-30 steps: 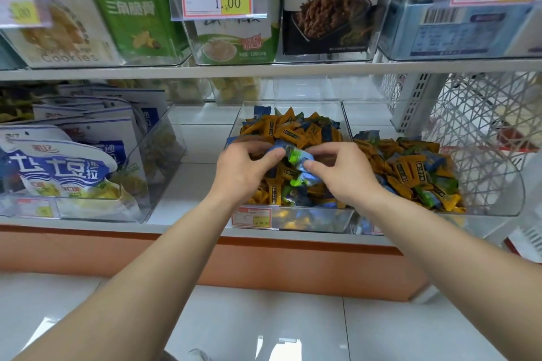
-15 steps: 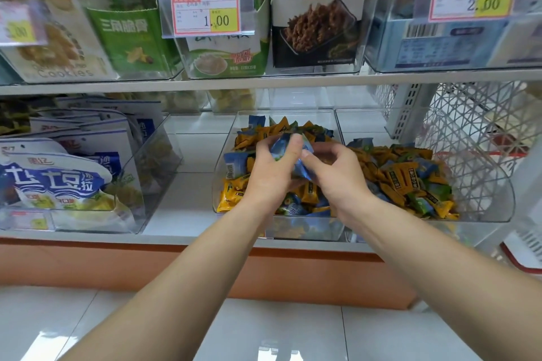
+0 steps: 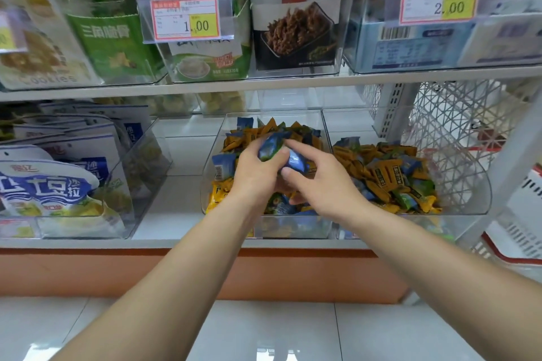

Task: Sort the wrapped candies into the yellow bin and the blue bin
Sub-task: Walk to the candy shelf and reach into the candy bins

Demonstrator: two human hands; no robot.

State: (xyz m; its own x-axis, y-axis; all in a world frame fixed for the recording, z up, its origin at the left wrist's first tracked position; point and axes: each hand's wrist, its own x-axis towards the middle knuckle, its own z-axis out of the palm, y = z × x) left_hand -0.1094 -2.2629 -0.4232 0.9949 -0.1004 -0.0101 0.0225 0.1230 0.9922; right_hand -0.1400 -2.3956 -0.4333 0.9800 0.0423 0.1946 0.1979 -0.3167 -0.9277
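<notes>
Blue-wrapped candies (image 3: 269,148) bunched in left hand (image 3: 255,176), long axis slanting, top end pointing up and away from the person. One more blue candy (image 3: 297,160) just right of the bunch, long axis tilted down toward the right. Left hand's fingers are curled round the bunch, a tight grip. Right hand (image 3: 325,187) pinches the single candy between thumb and forefinger; its other fingers are loosely curled below. Both hands meet over clear bin (image 3: 208,181) – a yellow and blue candy pile (image 3: 252,134) lies beneath and behind them. Second clear bin (image 3: 475,199) sits just right of the right hand, also holding mixed candies (image 3: 387,173). Both forearms are bare, reaching forward and converging.
</notes>
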